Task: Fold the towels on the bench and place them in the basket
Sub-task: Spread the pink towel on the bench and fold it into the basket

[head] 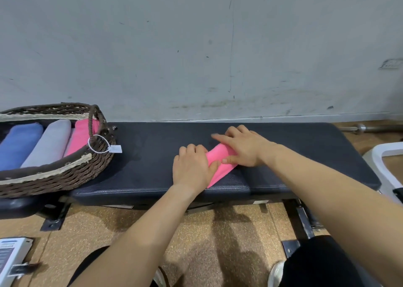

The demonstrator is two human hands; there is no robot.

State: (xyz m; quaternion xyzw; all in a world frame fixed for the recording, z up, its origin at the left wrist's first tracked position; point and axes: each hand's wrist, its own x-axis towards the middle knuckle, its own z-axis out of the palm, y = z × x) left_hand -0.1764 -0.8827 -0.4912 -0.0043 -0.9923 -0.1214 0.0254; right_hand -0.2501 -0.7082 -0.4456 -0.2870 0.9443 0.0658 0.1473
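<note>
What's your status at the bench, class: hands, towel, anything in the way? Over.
Left hand grips pink towel, right hand presses flat on it. Towel folded narrow on bench. Nothing seen between it and basket, which holds three towels.

Grey-white wall [196, 46], scuffed and spotted, thin vertical crack [230, 46], socket plate [391, 64] far right. Brown speckled floor [207, 254]. Metal bar [362, 128] on the floor past the worktop [152, 155] right end, white frame [386, 151] near it. White device [11, 256] on the floor below the left end.
</note>
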